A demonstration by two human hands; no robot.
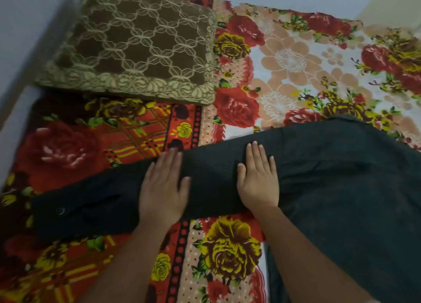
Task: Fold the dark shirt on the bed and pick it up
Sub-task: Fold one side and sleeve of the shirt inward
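On dark shirt point(330, 177), 2 flat hands.

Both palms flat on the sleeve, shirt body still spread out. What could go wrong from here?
1. The left hand and right hand press flat on the sleeve and grip nothing, so a fold could drag it crooked.
2. The dark shirt body looks rumpled near the right hand; creases may get folded in.
3. The brown cushion sits close beyond, possibly crowding the fold.
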